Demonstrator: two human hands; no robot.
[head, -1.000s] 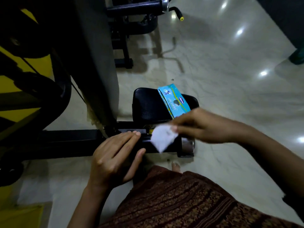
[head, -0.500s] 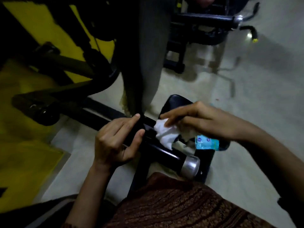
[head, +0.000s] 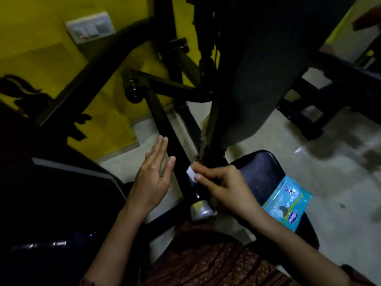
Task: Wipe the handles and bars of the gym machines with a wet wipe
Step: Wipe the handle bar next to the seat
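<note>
A black machine bar (head: 165,129) with a silver end cap (head: 201,211) runs from the centre bottom up and to the left. My right hand (head: 224,186) pinches a white wet wipe (head: 191,174) and presses it against the bar near its lower end. Most of the wipe is hidden under my fingers. My left hand (head: 153,176) is just left of the bar with fingers straight and spread, holding nothing; whether it touches the bar is unclear. A blue pack of wipes (head: 286,205) lies on a dark padded seat (head: 257,172) to the right.
A large dark upright pad (head: 268,69) rises behind the bar. More black frame bars (head: 175,87) cross in front of a yellow wall (head: 41,38) with a switch plate (head: 90,26). Another dark pad (head: 61,203) fills the lower left. Pale floor (head: 309,157) lies to the right.
My left hand has let go of the bar and opened flat beside it. My right hand has kept the wipe on the bar. The view has swung left and up.
</note>
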